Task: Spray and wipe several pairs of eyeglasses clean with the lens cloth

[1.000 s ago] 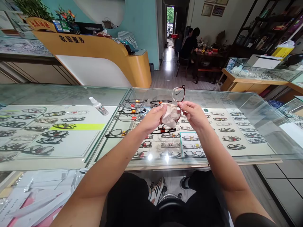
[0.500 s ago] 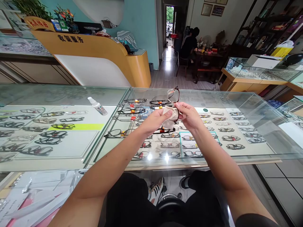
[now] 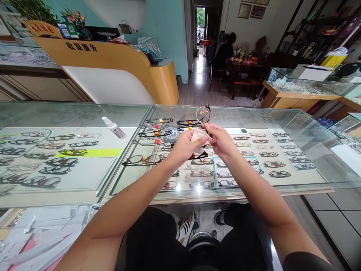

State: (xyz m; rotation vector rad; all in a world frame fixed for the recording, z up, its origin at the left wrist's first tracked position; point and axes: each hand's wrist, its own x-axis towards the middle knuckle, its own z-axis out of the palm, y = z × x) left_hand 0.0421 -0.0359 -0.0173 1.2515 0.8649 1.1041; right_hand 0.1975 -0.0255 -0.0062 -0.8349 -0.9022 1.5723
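My left hand point(image 3: 184, 146) is closed on a pale cleaning cloth point(image 3: 198, 136) and presses it against the lower lens of a pair of dark red glasses point(image 3: 203, 114). My right hand point(image 3: 220, 140) pinches the frame of those glasses from the right. The upper lens sticks up above both hands, and the lower lens is hidden by the cloth and fingers. Both hands hover over the glass display counter point(image 3: 282, 116), above rows of eyeglass frames point(image 3: 270, 164) lying inside it.
A small white spray bottle point(image 3: 113, 127) lies on the counter to the left. A yellow reception desk point(image 3: 113, 60) stands behind. A person point(image 3: 224, 52) sits at a dark table far back. More glass cases point(image 3: 307, 88) stand at right. Papers point(image 3: 42, 233) lie at lower left.
Both hands and the glasses have shifted slightly left and lower. The cloth has bunched tighter between my fingers over the lower lens.
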